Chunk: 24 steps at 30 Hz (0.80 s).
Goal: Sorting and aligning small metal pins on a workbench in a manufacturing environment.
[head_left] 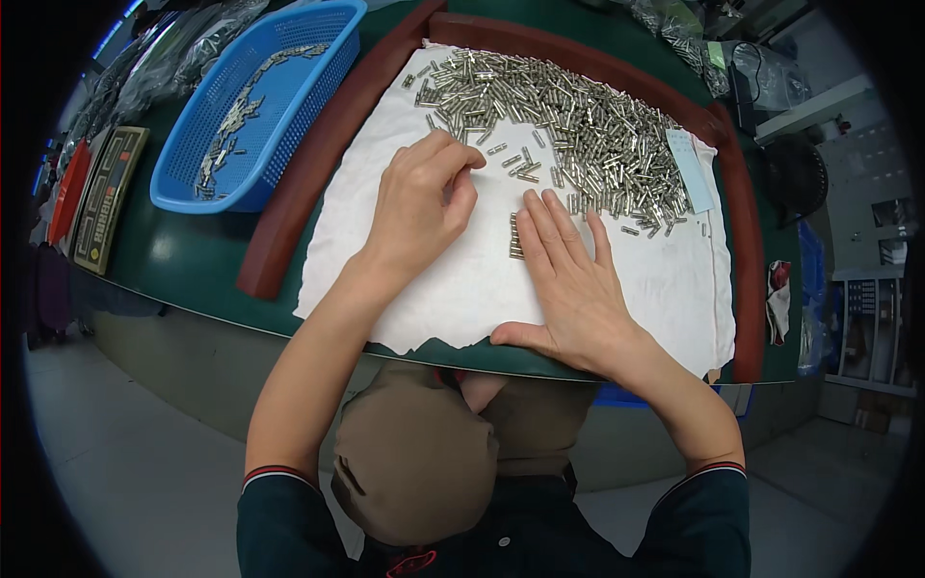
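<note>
A large heap of small silvery metal cylinders point(597, 125) covers the far right of a white cloth point(424, 299). My right hand point(573, 275) lies flat on the cloth, fingers stretched forward and thumb out to the left. Against the left side of its fingers is a short stack of aligned cylinders point(516, 237), partly hidden by the hand. My left hand point(419, 197) hovers left of the heap with its fingers curled in toward the thumb. Whether a cylinder sits in that curl cannot be made out. Several loose cylinders point(520, 166) lie between the two hands.
Red-brown wooden rails point(289, 212) border the cloth left, far and right on a green table point(183, 260). Beyond the left rail stands a blue mesh basket point(260, 173) with more cylinders inside. A pale blue strip point(690, 171) lies at the heap's right edge. Plastic bags point(183, 58) fill the far left.
</note>
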### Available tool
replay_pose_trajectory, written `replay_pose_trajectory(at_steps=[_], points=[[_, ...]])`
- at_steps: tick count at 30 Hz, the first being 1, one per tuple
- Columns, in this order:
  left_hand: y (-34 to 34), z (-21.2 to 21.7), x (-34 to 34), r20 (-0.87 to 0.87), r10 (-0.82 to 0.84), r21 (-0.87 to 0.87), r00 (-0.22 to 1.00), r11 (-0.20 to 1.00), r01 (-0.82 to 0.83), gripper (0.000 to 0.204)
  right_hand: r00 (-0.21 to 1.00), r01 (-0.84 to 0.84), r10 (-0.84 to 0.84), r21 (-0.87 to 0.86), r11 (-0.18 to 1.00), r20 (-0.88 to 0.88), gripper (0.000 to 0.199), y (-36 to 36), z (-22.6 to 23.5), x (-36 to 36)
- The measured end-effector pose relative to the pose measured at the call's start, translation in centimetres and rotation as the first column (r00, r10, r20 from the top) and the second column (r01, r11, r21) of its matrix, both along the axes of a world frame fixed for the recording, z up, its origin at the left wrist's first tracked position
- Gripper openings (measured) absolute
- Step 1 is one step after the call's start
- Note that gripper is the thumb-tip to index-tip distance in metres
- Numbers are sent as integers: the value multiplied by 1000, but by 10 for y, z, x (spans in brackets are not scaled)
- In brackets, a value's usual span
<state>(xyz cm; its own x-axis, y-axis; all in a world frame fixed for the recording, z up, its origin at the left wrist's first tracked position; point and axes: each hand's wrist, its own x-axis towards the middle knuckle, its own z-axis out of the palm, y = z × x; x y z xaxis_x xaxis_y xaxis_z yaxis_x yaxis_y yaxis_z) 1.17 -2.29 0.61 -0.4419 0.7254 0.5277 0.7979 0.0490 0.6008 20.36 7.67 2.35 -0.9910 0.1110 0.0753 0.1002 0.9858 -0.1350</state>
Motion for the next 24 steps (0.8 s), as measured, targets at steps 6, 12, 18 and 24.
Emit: replay_pose_trajectory(at_steps=[6,12,18,24], points=[[-1,-3,-3,17,0,6,1000,1000,0,15,999,-6,6,2,1000,54,119,-20,7,15],[0,-2,-3,49,-19,10,999,1000,19,14,997,-9,13,-58,998,78,115,-36,14,31],[-1,-4,-1,69,-27,19,997,999,25,14,965,100,-121,-100,990,-233,53,-12,24,29],[1,-2,0,85,-32,105,996,994,23,11,962,94,-167,-311,946,-215,40,-8,10,25]])
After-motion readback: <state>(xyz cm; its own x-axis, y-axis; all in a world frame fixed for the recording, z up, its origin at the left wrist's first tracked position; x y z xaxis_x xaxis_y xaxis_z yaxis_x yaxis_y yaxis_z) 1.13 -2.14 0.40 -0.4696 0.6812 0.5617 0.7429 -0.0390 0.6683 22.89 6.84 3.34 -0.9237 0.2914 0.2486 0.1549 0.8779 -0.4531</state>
